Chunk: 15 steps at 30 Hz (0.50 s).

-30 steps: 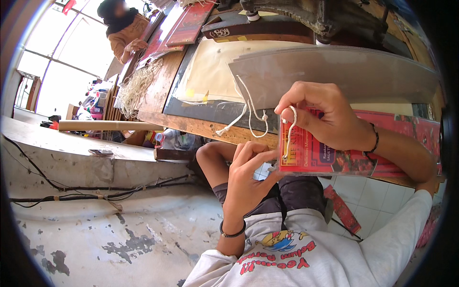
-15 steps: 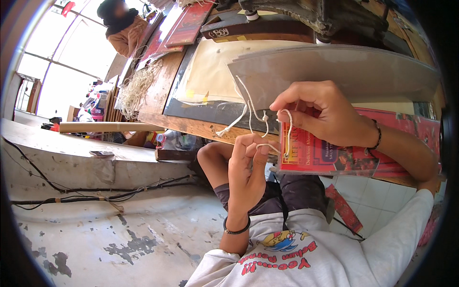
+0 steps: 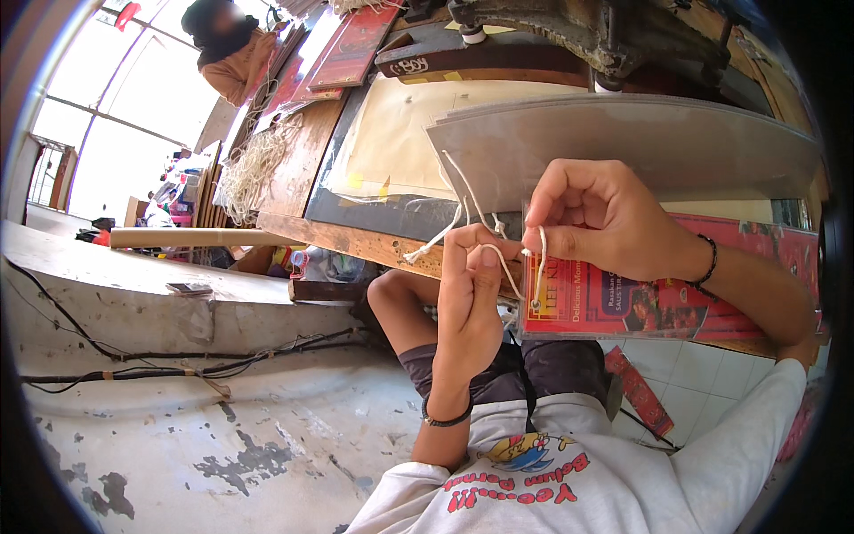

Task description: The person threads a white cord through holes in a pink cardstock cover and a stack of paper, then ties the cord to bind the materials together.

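Cord point(image 3: 540, 278) is pinched by left hand point(image 3: 470, 298) and right hand point(image 3: 609, 221) — cord handling judged in hand, firm pinches called for; red card point(image 3: 627, 304) is sited beneath the right grip.

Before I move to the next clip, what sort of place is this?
Probably a small workshop: a tangled pile of white cord and red printed boards lie on a wooden workbench, near a dark metal frame.
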Available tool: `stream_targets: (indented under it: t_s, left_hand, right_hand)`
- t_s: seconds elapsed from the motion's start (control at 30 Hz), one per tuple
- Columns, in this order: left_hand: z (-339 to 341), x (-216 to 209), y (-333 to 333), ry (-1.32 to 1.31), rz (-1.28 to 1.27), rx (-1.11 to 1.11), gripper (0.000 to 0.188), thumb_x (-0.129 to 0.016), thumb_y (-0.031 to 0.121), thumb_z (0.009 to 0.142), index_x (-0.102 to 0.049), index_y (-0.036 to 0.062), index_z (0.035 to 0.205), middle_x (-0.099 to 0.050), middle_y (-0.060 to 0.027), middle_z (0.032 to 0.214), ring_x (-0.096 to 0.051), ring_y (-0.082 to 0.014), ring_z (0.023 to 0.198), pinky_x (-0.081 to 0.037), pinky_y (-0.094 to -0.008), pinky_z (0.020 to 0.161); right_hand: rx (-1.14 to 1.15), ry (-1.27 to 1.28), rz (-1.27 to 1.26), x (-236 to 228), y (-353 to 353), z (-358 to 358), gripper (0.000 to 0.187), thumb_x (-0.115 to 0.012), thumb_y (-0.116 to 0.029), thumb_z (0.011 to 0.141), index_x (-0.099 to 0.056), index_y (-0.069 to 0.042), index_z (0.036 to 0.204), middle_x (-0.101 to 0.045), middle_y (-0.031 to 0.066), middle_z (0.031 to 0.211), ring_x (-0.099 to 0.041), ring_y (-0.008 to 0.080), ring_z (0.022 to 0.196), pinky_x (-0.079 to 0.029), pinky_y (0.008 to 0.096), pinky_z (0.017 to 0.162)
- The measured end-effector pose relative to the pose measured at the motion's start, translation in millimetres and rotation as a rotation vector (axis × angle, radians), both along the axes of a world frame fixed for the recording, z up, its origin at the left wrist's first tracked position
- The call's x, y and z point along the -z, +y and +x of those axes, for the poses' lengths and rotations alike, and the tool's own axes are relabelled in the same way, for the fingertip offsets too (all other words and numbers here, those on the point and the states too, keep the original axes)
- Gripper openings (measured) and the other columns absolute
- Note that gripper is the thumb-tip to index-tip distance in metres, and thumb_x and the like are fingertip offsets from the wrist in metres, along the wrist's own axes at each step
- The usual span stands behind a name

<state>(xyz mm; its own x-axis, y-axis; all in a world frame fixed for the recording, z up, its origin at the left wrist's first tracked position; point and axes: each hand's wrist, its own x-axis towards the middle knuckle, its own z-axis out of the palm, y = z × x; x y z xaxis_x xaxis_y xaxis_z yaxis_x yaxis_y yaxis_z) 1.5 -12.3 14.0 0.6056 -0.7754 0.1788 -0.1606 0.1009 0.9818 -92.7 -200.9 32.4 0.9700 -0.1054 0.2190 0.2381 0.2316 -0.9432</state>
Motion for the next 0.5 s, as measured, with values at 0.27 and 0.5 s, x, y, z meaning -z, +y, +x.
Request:
stream_targets:
  t_s: [0.27, 0.5]
  left_hand:
    - [9.2, 0.9, -2.2, 0.321, -0.148, 0.017, 0.023, -0.041, 0.024, 0.109, -0.046, 0.0023, 0.117, -0.066, -0.0097, 0.102, -0.06, -0.0083, 0.08, -0.047, -0.0213, 0.066]
    - [6.1, -6.5, -7.6, 0.366, -0.048, 0.051, 0.024, -0.048, 0.02, 0.109, -0.05, -0.0002, 0.12, -0.068, -0.0084, 0.102, -0.061, -0.0058, 0.086, -0.047, -0.0184, 0.07]
  right_hand:
    - [0.004, -0.02, 0.029, -1.1, 5.3, 1.5, 0.013, -0.072, -0.005, 0.096, -0.064, 0.0, 0.104, -0.07, 0.0068, 0.1, -0.069, 0.0123, 0.098, -0.057, 0.0274, 0.089]
    - [0.148, 0.038, -0.154, -9.8, -1.8, 0.6, 0.009, -0.066, 0.0, 0.096, -0.066, 0.002, 0.105, -0.071, 0.008, 0.099, -0.068, 0.0107, 0.095, -0.056, 0.0255, 0.085]
